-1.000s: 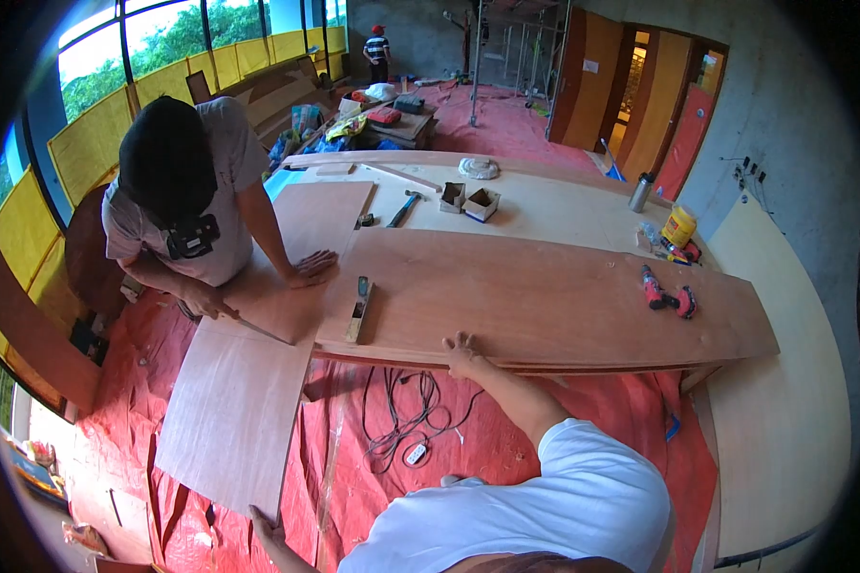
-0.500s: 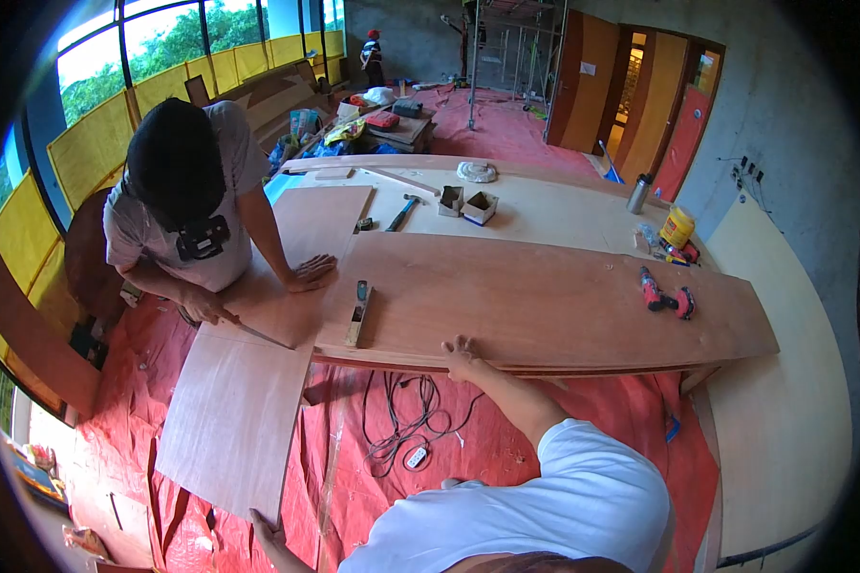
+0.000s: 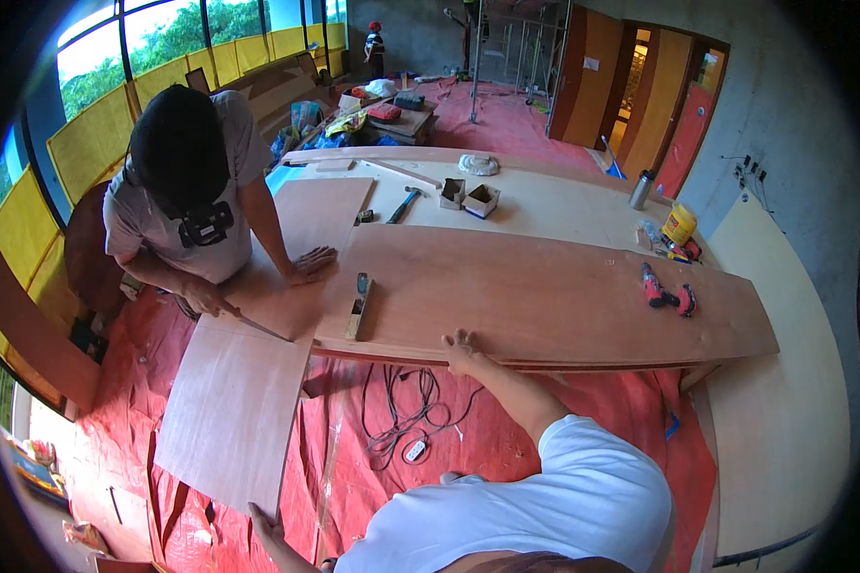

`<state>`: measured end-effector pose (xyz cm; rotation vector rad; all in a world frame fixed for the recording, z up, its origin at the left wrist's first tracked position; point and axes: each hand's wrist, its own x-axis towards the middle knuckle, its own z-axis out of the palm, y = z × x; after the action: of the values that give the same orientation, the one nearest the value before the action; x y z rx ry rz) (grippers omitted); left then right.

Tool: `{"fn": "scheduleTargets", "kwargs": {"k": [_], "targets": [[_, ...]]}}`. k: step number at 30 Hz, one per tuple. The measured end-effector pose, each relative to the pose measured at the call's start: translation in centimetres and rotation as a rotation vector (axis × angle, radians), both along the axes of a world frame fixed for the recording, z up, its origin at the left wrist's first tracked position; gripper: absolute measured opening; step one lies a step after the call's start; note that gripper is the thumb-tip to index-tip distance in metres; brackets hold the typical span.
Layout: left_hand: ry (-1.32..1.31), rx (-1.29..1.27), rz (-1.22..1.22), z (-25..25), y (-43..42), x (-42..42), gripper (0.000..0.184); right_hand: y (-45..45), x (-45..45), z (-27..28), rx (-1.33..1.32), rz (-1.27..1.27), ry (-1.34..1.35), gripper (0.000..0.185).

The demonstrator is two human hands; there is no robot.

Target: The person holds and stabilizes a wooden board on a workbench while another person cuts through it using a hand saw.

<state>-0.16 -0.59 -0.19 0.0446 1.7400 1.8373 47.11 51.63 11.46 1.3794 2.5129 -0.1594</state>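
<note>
My left hand (image 3: pixel 266 527) grips the near corner of a pale plywood sheet (image 3: pixel 229 411), which hangs out past the work surface. My right hand (image 3: pixel 462 351) rests with spread fingers on the front edge of a long reddish-brown plywood board (image 3: pixel 545 296). On that board lie a small level-like tool (image 3: pixel 358 307) and a red drill (image 3: pixel 667 291). Across the sheet, a co-worker (image 3: pixel 186 191) presses one hand flat on the wood. The co-worker's other hand holds a narrow-bladed tool (image 3: pixel 263 329), seemingly a saw, along a line across the sheet.
Behind the board are a hammer (image 3: pixel 404 204), two small open boxes (image 3: pixel 466 197), a yellow tub (image 3: pixel 679 222) and a metal flask (image 3: pixel 641 189). A coiled cable with a white socket block (image 3: pixel 416 450) lies on the red floor sheeting (image 3: pixel 506 420). Scaffolding (image 3: pixel 516 67) stands at the back.
The whole view has shifted slightly. Both my hands keep their places on the wood, and the co-worker's tool stays at the same line with little visible movement.
</note>
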Motion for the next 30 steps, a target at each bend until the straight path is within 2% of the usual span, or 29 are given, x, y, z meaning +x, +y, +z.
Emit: {"fn": "scheduleTargets", "kwargs": {"k": [6,11,13,17,18,20,22,23,25,28,30], "targets": [[0.044,0.007,-0.01,-1.2,-0.4,-0.7,0.057,0.3,0.3,-0.8,0.024,0.016,0.021,0.088],[-0.106,0.156,0.005,-2.4,-0.4,-1.3,0.058,0.1,0.3,-0.6,0.027,0.015,0.032,0.087],[-0.232,0.205,0.035,-0.1,0.0,-0.4,0.059,0.0,0.4,-0.5,0.028,0.011,0.032,0.086],[0.007,-0.036,0.012,1.3,0.3,0.9,0.06,-0.2,0.2,0.1,0.017,-0.008,0.026,0.085],[0.009,-0.065,0.013,5.4,1.3,3.2,0.06,-0.2,0.2,0.1,0.02,-0.01,0.03,0.085],[-0.114,0.003,0.057,5.5,1.4,3.1,0.059,-0.2,0.2,0.3,0.026,-0.013,0.037,0.086],[-0.364,0.199,0.143,-0.1,0.2,-0.5,0.061,-0.4,0.2,1.0,0.026,0.0,0.017,0.086],[-0.332,0.196,0.144,1.4,0.6,0.4,0.06,-0.4,0.2,1.1,0.027,0.006,0.007,0.086],[-0.268,0.188,0.146,7.9,2.4,4.2,0.059,-0.2,0.2,0.8,0.021,-0.001,0.024,0.086],[-0.226,0.181,0.153,6.4,2.1,3.5,0.061,-0.1,0.1,0.3,0.027,-0.011,0.03,0.086],[-0.054,0.044,0.069,5.3,1.5,2.9,0.065,0.0,0.1,-0.1,0.031,-0.014,0.038,0.086]]}}
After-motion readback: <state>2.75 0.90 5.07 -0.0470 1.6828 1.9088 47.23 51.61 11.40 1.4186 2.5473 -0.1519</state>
